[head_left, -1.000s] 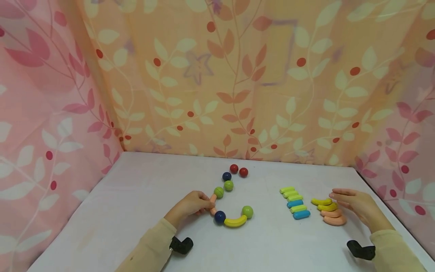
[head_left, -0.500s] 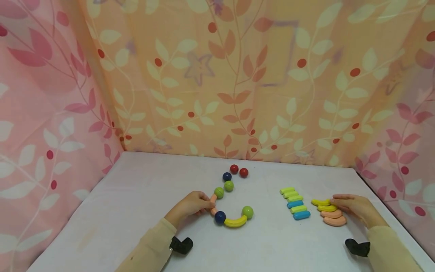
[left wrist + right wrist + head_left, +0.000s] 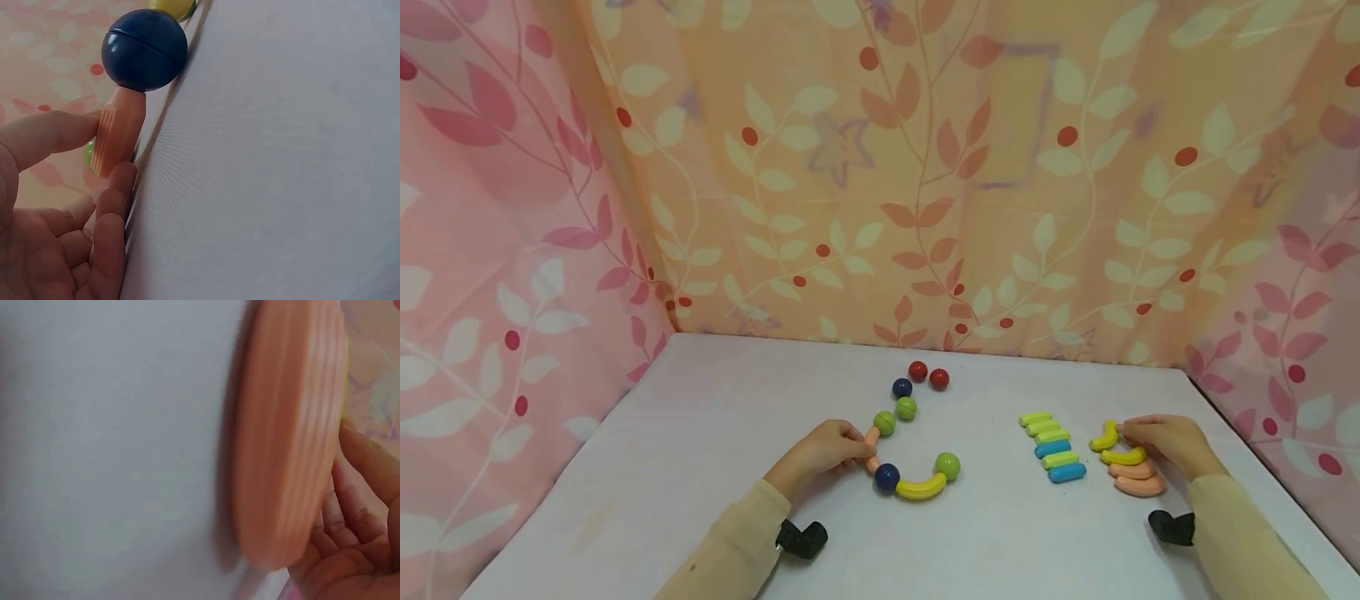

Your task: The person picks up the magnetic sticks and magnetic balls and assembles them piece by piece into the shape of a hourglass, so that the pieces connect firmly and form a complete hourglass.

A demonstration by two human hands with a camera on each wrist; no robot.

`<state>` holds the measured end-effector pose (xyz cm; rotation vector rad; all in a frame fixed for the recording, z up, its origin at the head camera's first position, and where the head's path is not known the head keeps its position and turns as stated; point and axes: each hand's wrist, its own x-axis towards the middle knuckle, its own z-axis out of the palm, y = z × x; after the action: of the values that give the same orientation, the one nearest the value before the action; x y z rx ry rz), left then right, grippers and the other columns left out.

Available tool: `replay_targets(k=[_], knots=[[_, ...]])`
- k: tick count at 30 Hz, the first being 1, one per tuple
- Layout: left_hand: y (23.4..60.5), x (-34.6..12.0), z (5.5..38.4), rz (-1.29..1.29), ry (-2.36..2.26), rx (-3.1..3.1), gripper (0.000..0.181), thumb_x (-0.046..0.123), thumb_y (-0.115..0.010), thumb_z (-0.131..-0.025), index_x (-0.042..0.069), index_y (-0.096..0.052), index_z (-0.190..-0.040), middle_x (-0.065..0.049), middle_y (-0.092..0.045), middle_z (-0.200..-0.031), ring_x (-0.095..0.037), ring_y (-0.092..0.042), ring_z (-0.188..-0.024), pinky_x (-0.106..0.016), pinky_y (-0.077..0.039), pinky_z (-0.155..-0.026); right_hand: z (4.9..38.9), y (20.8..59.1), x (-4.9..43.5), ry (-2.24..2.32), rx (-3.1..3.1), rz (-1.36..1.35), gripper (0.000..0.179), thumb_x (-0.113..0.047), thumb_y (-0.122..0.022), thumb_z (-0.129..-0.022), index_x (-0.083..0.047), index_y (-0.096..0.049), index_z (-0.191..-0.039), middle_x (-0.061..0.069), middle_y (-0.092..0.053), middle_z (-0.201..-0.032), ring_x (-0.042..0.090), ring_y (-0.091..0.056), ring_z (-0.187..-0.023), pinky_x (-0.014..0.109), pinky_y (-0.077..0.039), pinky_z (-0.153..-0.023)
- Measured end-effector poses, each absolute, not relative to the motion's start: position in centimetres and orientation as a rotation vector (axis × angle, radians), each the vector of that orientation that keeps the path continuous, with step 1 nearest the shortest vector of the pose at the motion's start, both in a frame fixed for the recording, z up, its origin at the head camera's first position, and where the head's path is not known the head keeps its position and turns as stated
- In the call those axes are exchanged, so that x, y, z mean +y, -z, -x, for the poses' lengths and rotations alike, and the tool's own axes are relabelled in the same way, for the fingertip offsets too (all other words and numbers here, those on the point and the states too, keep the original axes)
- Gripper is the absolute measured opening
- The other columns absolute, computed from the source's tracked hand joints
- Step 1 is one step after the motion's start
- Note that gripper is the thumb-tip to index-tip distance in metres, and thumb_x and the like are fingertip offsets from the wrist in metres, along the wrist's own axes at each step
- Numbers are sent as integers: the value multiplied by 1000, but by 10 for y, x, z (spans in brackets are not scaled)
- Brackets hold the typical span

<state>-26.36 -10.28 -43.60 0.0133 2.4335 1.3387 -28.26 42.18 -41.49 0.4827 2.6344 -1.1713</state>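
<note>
In the head view my left hand (image 3: 827, 450) pinches an orange curved rod (image 3: 872, 446) between thumb and fingers. That rod (image 3: 119, 131) meets a dark blue ball (image 3: 145, 50) in the left wrist view. In the head view a yellow curved rod (image 3: 921, 487) runs from the blue ball to a green ball (image 3: 947, 466). At the right, my right hand (image 3: 1172, 442) pinches one end of another yellow curved rod (image 3: 1105, 436), which is turned. Under it lie a second yellow rod (image 3: 1123, 457) and two orange curved rods (image 3: 1139, 485). One orange rod (image 3: 287, 437) largely blocks the right wrist view.
Beyond the left hand, two green balls (image 3: 906, 407), a dark blue ball (image 3: 902, 387) and two red balls (image 3: 939, 379) trail toward the back. Several short green and blue straight rods (image 3: 1052, 448) lie in a row on the white table (image 3: 737, 383). Patterned curtains (image 3: 820, 208) surround it.
My right hand has come leftward onto the farthest yellow curved rod, which has swung from lying crosswise to pointing away. My left hand stays on its orange rod.
</note>
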Motion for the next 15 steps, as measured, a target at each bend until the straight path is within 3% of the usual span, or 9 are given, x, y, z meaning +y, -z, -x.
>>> replay_targets(k=[3,7,11,15], knots=[[435,-103,263,-6,-1331,2436,28,30,-75,-87,6,-65,-97,-2,-57,-76,-15,-53,-70,-23,-43,-59,286,410,418,1153,2621,-455,78,-54,-73,-84,11,-60,-126,-3,-73,-88,17,-61,-90,38,-47,-86],[435,-103,262,-11,-1336,2437,28,30,-75,-86,6,-65,-96,-2,-57,-75,-15,-53,-70,-23,-43,-59,290,405,410,1110,2606,-433,75,-54,-74,-83,11,-63,-119,-2,-71,-85,19,-59,-88,44,-43,-88],[436,-103,263,-13,-1342,2440,28,29,-77,-85,6,-65,-96,-2,-57,-75,-14,-53,-69,-22,-43,-58,293,404,400,1097,2595,-518,64,-48,-75,-84,10,-64,-108,2,-66,-79,22,-56,-83,33,-44,-76],[436,-102,265,0,-1348,2437,27,29,-77,-85,6,-65,-95,-2,-58,-75,-14,-53,-68,-22,-43,-57,293,403,392,1267,2496,-698,59,-40,-76,-84,10,-57,-110,3,-61,-76,21,-57,-80,23,-47,-64]])
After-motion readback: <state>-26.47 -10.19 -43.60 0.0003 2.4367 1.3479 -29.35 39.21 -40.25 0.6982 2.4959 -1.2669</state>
